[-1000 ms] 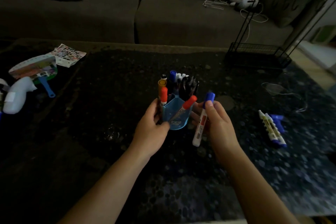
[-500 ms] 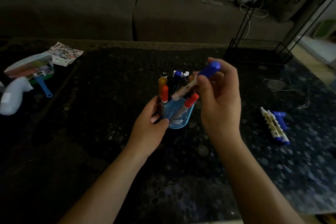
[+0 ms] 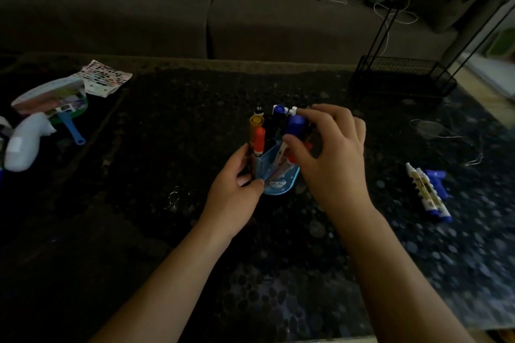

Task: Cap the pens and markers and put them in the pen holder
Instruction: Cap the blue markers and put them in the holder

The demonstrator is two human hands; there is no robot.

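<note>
A light blue pen holder [image 3: 274,179] stands mid-table, packed with several capped pens and markers, among them an orange-capped one [image 3: 259,140] and a yellow-capped one [image 3: 255,123]. My left hand [image 3: 235,189] grips the holder's left side. My right hand [image 3: 328,153] pinches a blue-capped white marker [image 3: 292,131] whose lower end is inside the holder. Two white markers with blue caps [image 3: 427,193] lie on the table to the right, with a loose blue piece [image 3: 438,179] beside them.
The dark patterned table [image 3: 278,273] fronts a grey sofa [image 3: 250,14]. A black wire rack [image 3: 401,75] stands at the back right. A hand fan [image 3: 53,97], a white bottle [image 3: 25,142] and a sticker sheet [image 3: 104,78] lie at the left. A thin cord [image 3: 446,136] lies at the right.
My right hand lifted the blue-capped marker from beside the holder, tipped it over the top, and lowered it down into the holder. My left hand stayed on the holder.
</note>
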